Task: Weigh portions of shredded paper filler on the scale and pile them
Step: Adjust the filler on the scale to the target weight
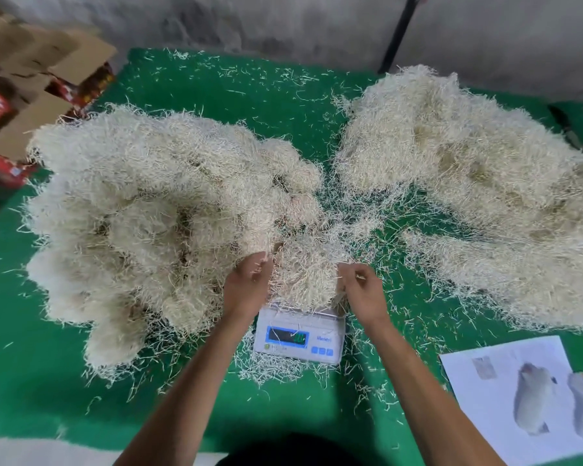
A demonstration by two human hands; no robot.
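Note:
A white digital scale [300,338] with a lit display stands on the green table cover, near the front middle. A cream portion of shredded paper [305,270] sits on its pan. My left hand [248,285] grips the portion's left side, fingers curled into the shreds. My right hand [362,290] pinches its right side, with a few strands between the fingers. A large pile of rounded portions [155,213] fills the left of the table. A loose heap of shredded paper [478,196] fills the right.
Loose strands litter the green cover [249,95] around both piles. Printed paper sheets [519,395] lie at the front right. Cardboard and red boxes [31,89] stand off the table's left. A dark pole [399,31] leans at the grey wall behind.

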